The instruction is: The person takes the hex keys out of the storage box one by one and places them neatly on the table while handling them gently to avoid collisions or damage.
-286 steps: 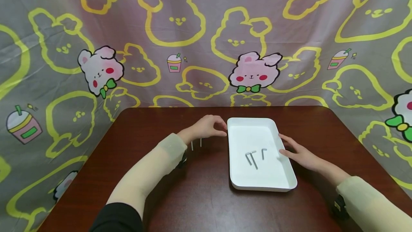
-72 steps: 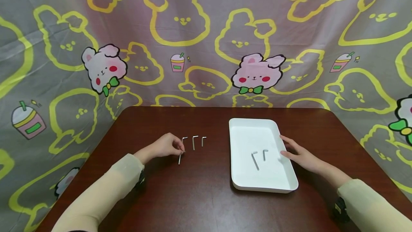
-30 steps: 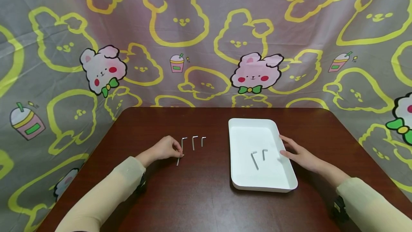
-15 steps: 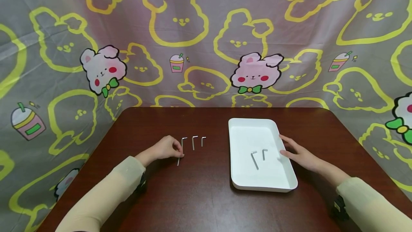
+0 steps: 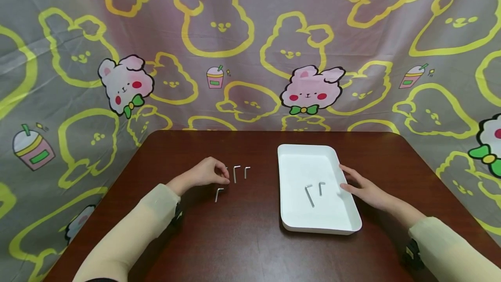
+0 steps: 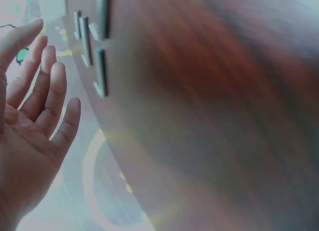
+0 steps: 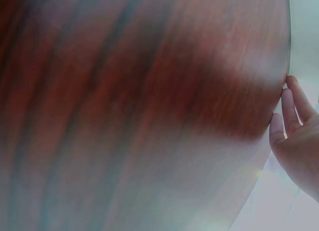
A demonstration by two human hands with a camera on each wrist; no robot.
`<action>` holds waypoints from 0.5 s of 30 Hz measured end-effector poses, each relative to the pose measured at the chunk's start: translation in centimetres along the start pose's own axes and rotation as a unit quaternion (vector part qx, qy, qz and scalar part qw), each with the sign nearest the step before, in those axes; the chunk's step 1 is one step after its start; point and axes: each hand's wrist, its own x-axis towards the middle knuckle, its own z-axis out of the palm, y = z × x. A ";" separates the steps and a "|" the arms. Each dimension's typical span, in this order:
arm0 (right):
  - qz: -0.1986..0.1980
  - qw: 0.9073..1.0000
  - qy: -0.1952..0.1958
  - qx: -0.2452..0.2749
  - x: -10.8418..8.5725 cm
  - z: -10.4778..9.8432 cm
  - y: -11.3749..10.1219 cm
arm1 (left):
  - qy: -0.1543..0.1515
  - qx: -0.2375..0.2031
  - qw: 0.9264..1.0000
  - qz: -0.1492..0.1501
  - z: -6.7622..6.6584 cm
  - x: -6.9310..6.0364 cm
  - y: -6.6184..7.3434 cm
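Left hand (image 5: 205, 172) is released, fingers loosely bent, nothing in it; the left wrist view shows a gap between fingers and keys. Loose hex key (image 5: 218, 194) lies flat on the table (image 5: 242, 238), on the person's side of that hand, near, not touched. Half-hidden hex key (image 5: 226, 169) sits behind its fingertips, only a bit of it showing. Middle hex key (image 5: 236, 174) is just right of the fingertips, small hex key (image 5: 246, 172) next along, short arms all pointing right.

Right hand (image 5: 362, 188) isn't clenched: straight-ish fingers rest against the near side of the white tray (image 5: 305, 164). Inside, left of its thumb: short hex key (image 5: 322, 188), then long hex key (image 5: 309, 196) farther left.

Step looks like setting keys out in tidy lines. To do it well: lift the left hand clear before crossing the row, since low fingertips could nudge the middle key. Pinch by the long shank, lower flat, let go straight up so it doesn't roll or swing. Match the bend direction to the others. Right hand: light steady touch should do; a hard push could slide the tray.
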 end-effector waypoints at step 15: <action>0.009 1.000 -0.006 0.001 0.0 -0.1 0.0 | -0.042 0.048 0.995 0.072 0.3 4.1 5.1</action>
